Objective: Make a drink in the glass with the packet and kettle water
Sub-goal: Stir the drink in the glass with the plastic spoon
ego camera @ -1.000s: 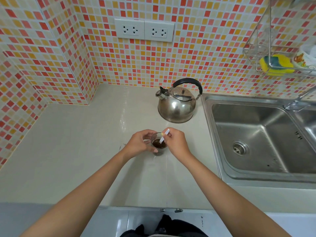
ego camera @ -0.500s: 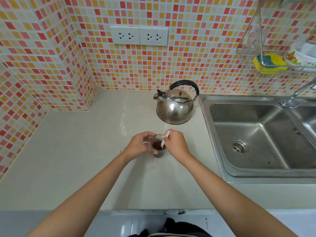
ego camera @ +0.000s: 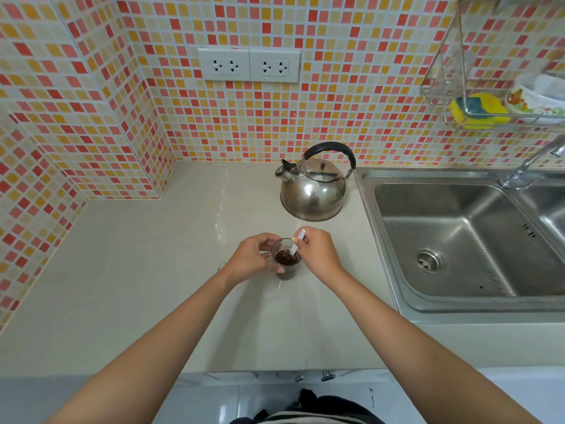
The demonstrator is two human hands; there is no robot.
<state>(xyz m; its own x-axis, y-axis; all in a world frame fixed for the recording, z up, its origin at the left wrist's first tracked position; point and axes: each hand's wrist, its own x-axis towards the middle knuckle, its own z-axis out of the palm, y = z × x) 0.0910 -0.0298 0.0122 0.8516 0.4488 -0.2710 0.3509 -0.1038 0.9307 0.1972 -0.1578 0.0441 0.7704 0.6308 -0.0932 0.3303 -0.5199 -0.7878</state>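
A small clear glass (ego camera: 286, 262) of dark brown drink stands on the pale counter (ego camera: 146, 280), in the middle of the head view. My left hand (ego camera: 253, 256) wraps round the glass from the left. My right hand (ego camera: 318, 250) pinches a thin white stick (ego camera: 296, 245), perhaps the rolled packet, whose lower end dips into the drink. The steel kettle (ego camera: 313, 186) with a black handle sits behind the glass, its spout pointing left.
A steel sink (ego camera: 464, 240) with a tap (ego camera: 532, 163) fills the right side. A wire rack (ego camera: 495, 117) on the tiled wall holds a yellow sponge (ego camera: 477, 113) and a bowl. Wall sockets (ego camera: 249, 65) sit above the kettle. The counter's front edge runs below my forearms.
The stick's upper end has shifted a little in my right hand while its tip stays in the drink. My head has tilted, so the whole scene sits slightly lower in view.
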